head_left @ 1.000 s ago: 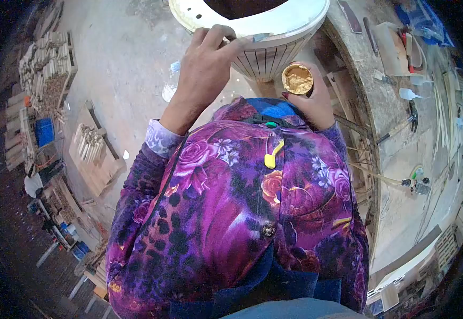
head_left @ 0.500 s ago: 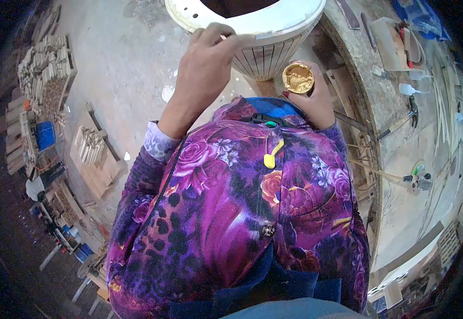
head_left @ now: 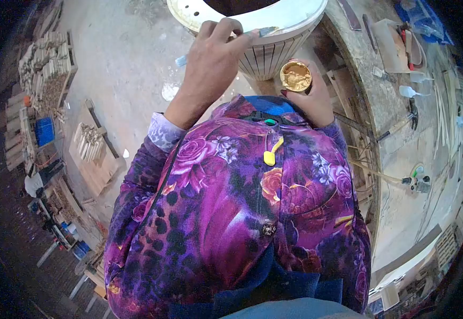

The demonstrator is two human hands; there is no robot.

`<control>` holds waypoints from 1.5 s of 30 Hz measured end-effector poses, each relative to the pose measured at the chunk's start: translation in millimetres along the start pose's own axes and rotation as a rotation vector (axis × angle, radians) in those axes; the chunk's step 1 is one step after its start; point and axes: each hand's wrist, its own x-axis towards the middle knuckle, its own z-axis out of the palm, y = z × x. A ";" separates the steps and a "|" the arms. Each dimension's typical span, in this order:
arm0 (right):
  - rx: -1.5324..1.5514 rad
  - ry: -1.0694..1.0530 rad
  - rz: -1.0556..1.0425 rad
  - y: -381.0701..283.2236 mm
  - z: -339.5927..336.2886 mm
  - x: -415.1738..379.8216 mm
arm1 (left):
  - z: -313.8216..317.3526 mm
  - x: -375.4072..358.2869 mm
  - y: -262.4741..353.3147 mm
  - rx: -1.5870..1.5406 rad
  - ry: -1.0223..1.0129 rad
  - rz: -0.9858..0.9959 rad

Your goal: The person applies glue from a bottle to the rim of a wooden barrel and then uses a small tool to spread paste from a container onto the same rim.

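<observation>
My left hand (head_left: 210, 66) is closed around a putty knife, its flat blade (head_left: 268, 32) resting at the front edge of a white oval rim. A bluish end (head_left: 181, 60) of the tool sticks out on the hand's left side. The rim tops a tapered wooden piece with slatted sides (head_left: 266, 58), dark lines between the slats, a dark opening in the middle and small holes at left. My right hand (head_left: 319, 98) grips a small tub of yellow-tan putty (head_left: 296, 76), its open top facing up, just right of the slatted piece.
On the right, a long worktop (head_left: 401, 212) carries a hammer (head_left: 413, 112), a plastic bin (head_left: 392, 45) and loose strips. At left, wood strips are stacked (head_left: 48, 69), with a bundle on a board (head_left: 90, 141) and a blue crate (head_left: 44, 133) nearby.
My left hand has shifted slightly right along the rim and turned, so the blade and the bluish end of the putty knife now show. The tub has moved slightly left and up.
</observation>
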 end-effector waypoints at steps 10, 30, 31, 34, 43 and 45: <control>0.013 0.066 -0.040 7.1 -6.4 -2.9 | 1.2 -6.1 6.4 -0.039 -0.037 -0.056; 0.028 -0.048 -0.051 13.2 -14.3 10.3 | -8.9 -18.6 18.6 -0.104 -0.073 -0.141; 0.033 -0.057 -0.048 11.8 -15.1 10.6 | -9.5 -20.8 20.2 -0.159 -0.070 -0.153; 0.034 -0.075 -0.050 13.9 -17.7 12.2 | -7.8 -20.6 13.3 -0.120 0.025 -0.199; 0.018 -0.171 -0.086 22.5 -24.7 16.2 | -18.7 -29.9 23.5 0.006 0.118 -0.308; 0.021 -0.193 -0.097 26.8 -27.1 16.3 | -16.6 -34.0 25.2 0.061 0.125 -0.385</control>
